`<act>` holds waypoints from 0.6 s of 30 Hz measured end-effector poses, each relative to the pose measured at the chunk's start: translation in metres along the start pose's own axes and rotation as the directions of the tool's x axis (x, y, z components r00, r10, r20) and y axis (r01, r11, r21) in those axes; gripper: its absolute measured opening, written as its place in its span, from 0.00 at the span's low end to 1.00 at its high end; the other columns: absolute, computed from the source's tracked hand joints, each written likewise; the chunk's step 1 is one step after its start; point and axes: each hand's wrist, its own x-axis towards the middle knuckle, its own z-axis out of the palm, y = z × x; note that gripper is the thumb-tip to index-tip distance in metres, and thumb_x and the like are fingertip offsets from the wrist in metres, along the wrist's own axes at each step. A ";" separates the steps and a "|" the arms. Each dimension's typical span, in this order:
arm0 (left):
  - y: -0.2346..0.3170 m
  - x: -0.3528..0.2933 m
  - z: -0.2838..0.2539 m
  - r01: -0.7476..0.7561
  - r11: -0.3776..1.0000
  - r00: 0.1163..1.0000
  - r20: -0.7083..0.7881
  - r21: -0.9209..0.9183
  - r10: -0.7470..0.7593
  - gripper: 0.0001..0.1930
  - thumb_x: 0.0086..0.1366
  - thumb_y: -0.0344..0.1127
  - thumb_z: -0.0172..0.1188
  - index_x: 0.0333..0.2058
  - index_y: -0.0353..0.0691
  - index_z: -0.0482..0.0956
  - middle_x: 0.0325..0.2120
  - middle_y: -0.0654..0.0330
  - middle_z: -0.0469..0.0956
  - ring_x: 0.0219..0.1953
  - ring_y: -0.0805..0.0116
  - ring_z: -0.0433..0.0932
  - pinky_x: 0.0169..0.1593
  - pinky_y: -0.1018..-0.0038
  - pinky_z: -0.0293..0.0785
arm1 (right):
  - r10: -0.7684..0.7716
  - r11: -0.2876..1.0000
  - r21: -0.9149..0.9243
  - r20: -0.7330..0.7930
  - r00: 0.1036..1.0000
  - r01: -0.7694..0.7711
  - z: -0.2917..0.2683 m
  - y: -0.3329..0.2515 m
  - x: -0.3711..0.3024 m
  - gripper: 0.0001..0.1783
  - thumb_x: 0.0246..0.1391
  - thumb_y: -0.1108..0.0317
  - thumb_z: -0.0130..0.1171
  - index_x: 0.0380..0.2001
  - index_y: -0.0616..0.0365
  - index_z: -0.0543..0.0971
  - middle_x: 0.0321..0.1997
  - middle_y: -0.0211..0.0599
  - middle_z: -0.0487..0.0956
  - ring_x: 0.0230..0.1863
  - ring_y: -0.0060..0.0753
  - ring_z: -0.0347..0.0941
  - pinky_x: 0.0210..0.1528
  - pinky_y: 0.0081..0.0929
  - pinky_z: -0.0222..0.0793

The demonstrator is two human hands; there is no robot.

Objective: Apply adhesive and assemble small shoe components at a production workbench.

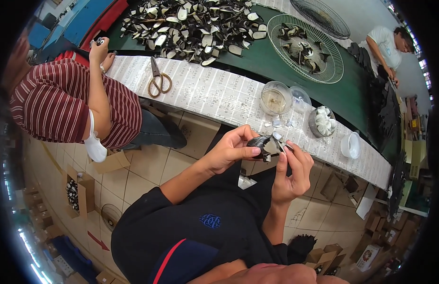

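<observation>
In front of my body, over the table's near edge, I hold a glossy black shoe upper (260, 142) with a pale lining. My left hand (229, 150) grips its left side, thumb on top and fingers curled beneath. The fingertips of my right hand (294, 173) pinch together at the piece's right end, beside a small whitish bit. Whether they also hold a small tool, I cannot make out. Just beyond my hands stands a round clear tub (276, 98) with brownish residue, with small white scraps (276, 123) lying near it.
Similar black pieces lie in a large pile (196, 28); more sit in a wire basket (304, 49). Scissors (158, 81), a bowl of white wads (322, 121) and a clear cup (350, 145) rest on the paper-covered edge. Co-workers stand left (77, 102) and far right (386, 49).
</observation>
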 end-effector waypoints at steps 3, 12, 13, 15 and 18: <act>0.000 0.001 -0.001 0.009 1.000 1.000 -0.003 0.008 -0.009 0.11 0.61 0.27 0.62 0.32 0.39 0.66 0.37 0.60 0.72 0.40 0.73 0.75 0.47 0.72 0.79 | 0.003 1.000 -0.005 -0.005 1.000 -0.003 0.001 0.002 0.000 0.07 0.50 0.79 0.62 0.35 0.64 0.81 0.41 0.42 0.82 0.40 0.38 0.73 0.49 0.33 0.67; -0.009 -0.001 -0.010 0.035 0.999 0.997 -0.067 0.020 -0.033 0.13 0.57 0.25 0.64 0.36 0.40 0.68 0.41 0.58 0.74 0.41 0.70 0.77 0.41 0.73 0.78 | 0.016 1.000 -0.011 -0.025 1.000 -0.016 0.003 0.006 -0.008 0.06 0.53 0.79 0.59 0.36 0.67 0.80 0.42 0.46 0.81 0.42 0.41 0.75 0.49 0.34 0.70; -0.017 0.000 -0.018 0.025 1.000 0.999 -0.048 -0.005 -0.025 0.12 0.58 0.24 0.64 0.36 0.40 0.69 0.39 0.59 0.74 0.40 0.71 0.77 0.41 0.73 0.78 | 0.038 0.999 0.022 -0.034 0.999 -0.037 0.004 0.009 -0.012 0.06 0.54 0.79 0.58 0.36 0.68 0.80 0.42 0.48 0.81 0.42 0.41 0.76 0.49 0.34 0.70; -0.019 0.002 -0.011 0.012 1.000 0.999 -0.034 -0.009 -0.013 0.11 0.59 0.25 0.64 0.34 0.40 0.68 0.38 0.61 0.72 0.40 0.70 0.78 0.44 0.73 0.80 | 0.072 0.997 -0.003 -0.043 0.996 -0.073 0.000 0.010 -0.014 0.06 0.54 0.79 0.58 0.36 0.68 0.79 0.41 0.49 0.81 0.41 0.46 0.75 0.48 0.39 0.69; -0.008 -0.003 -0.006 0.045 0.999 0.999 -0.022 0.018 -0.045 0.11 0.60 0.29 0.63 0.33 0.39 0.67 0.37 0.62 0.73 0.39 0.73 0.78 0.46 0.73 0.79 | 0.112 0.989 0.106 -0.036 0.993 -0.108 0.002 0.008 -0.013 0.07 0.56 0.80 0.55 0.37 0.72 0.78 0.44 0.52 0.79 0.44 0.46 0.75 0.48 0.37 0.70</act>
